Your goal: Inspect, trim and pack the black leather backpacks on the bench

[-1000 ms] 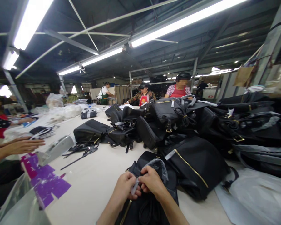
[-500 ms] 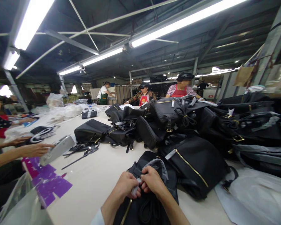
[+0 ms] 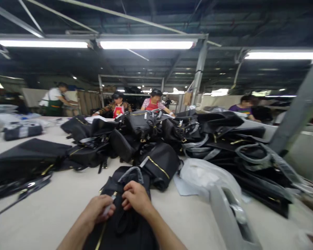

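A black backpack lies in front of me, with a gold zipper down its left side and a coiled black strap on top. Its top handle is wrapped in clear plastic. My left hand is closed on a small whitish wrapping piece beside a gold zipper pull. Just to the right, my right hand hovers over or rests on the bag with curled fingers. What its fingertips pinch, if anything, is hidden.
Black bags are heaped across the far side of the table. A grey tape dispenser and a white plastic bag stand to my right. Co-workers work beyond the heap; a slanted post rises at right.
My view has swung right, bringing the grey dispenser into sight. My hands, close together before, are now slightly apart over the backpack; the whitish piece stays in my left hand.
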`<state>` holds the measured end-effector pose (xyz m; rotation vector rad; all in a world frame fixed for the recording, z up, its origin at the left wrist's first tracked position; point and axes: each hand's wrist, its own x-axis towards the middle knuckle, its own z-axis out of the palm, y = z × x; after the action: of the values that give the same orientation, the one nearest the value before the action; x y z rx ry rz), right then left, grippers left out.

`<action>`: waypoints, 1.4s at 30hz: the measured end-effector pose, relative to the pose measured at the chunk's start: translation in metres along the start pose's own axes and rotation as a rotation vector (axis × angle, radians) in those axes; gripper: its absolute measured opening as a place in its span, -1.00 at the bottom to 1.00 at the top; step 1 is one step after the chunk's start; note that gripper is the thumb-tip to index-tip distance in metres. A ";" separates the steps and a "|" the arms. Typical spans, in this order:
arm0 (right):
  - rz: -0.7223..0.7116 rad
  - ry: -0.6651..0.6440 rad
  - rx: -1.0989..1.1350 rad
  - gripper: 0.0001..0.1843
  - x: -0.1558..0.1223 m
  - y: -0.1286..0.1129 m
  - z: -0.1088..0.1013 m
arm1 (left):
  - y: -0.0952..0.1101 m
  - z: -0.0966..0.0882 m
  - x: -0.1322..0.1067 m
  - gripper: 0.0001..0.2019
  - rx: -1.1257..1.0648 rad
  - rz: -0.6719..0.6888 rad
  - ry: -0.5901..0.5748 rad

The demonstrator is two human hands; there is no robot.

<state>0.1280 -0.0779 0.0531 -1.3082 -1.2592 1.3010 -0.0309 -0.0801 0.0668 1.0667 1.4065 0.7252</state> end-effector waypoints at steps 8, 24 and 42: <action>0.080 -0.076 -0.086 -0.91 -0.004 0.008 0.015 | -0.016 -0.012 0.000 -0.76 -0.214 -0.062 -0.081; 0.343 -0.012 -0.285 -0.89 0.011 -0.005 0.036 | -0.021 -0.010 0.006 -0.72 -0.263 -0.075 -0.101; 0.437 -0.136 -0.382 -0.82 0.030 -0.001 0.038 | -0.006 0.001 0.010 -0.69 -0.020 -0.176 -0.055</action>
<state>0.0879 -0.0509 0.0485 -1.8705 -1.4145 1.5160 -0.0306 -0.0737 0.0570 0.9274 1.4225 0.5774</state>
